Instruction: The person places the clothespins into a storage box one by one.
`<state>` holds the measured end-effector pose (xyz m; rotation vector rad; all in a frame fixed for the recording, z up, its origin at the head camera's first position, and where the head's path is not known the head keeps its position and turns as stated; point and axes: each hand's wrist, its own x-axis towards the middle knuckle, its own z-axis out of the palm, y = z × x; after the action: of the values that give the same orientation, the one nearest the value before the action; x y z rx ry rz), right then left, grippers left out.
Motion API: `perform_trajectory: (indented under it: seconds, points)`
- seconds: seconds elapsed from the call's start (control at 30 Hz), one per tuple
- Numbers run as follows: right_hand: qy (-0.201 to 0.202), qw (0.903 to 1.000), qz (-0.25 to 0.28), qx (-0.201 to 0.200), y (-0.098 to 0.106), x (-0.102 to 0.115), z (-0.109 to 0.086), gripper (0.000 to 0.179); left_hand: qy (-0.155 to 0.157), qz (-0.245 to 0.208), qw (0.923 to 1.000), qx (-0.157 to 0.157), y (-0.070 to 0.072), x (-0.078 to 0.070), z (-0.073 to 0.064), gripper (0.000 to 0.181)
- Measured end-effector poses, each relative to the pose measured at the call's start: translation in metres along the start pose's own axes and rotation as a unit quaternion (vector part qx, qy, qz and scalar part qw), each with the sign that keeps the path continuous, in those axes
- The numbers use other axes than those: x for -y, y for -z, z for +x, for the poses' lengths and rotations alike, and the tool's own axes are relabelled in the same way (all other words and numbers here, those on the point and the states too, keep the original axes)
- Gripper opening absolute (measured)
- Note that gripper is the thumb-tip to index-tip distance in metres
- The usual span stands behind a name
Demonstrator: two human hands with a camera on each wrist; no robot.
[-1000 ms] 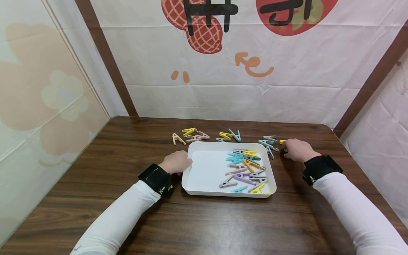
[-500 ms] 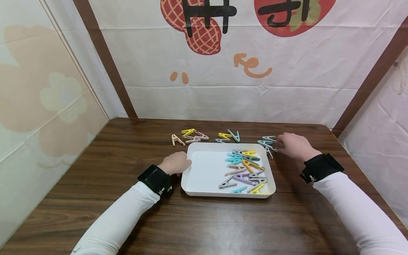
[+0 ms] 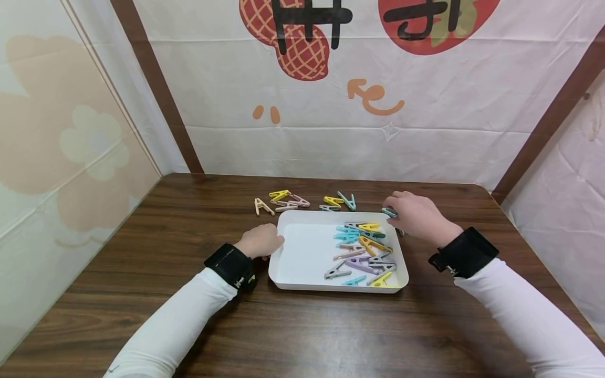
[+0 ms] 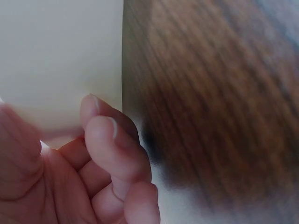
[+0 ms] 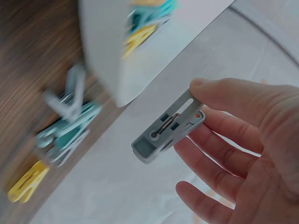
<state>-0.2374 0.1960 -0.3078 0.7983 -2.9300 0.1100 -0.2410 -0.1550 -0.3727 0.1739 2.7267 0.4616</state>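
Note:
My left hand (image 3: 260, 241) grips the left rim of a white tray (image 3: 302, 252), its fingers curled at the edge in the left wrist view. My right hand (image 3: 419, 216) is at the tray's far right corner, pinching a grey-blue clothespin (image 5: 168, 126) by its handles between thumb and fingers. The right wrist view shows its metal spring. Assorted clothespins lie in the tray's right half, among them an orange one (image 3: 375, 244) and a purple one (image 3: 363, 265). The tray's left half shows bare white.
Behind the tray lie more clothespins: a cream one (image 3: 263, 206), a yellow one (image 3: 280, 195), and a teal one (image 3: 348, 201). A loose yellow clothespin (image 5: 28, 182) and several grey and teal ones lie beside the right corner. A printed cloth (image 3: 326, 147) hangs behind the wooden table (image 3: 312, 336).
My right hand has moved left, from the far right clothespins to the tray's corner, and now holds a grey-blue clothespin. The left hand and tray have stayed put.

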Motion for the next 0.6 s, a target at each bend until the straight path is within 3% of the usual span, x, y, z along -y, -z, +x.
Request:
perform_trajectory:
  seconds: [0.2, 0.37, 0.5, 0.6]
  points:
    - [0.070, 0.9972, 0.010, -0.024, 0.006, 0.031, -0.002, 0.032, 0.000, -0.002, 1.0000, -0.001, 0.000, 0.001, 0.001, 0.031]
    - [0.159, 0.9853, 0.053, -0.031, 0.006, 0.056, -0.008, 0.030, -0.001, 0.002, 1.0000, -0.001, 0.000, 0.000, 0.001, 0.031]
    - [0.226, 0.9694, 0.094, 0.007, 0.002, 0.072, -0.012, 0.026, 0.001, 0.007, 1.0000, 0.001, 0.001, -0.001, 0.001, 0.030]
    - [0.254, 0.9593, 0.112, 0.054, -0.002, 0.082, -0.014, 0.026, 0.003, 0.007, 1.0000, 0.002, 0.001, -0.001, 0.001, 0.031]
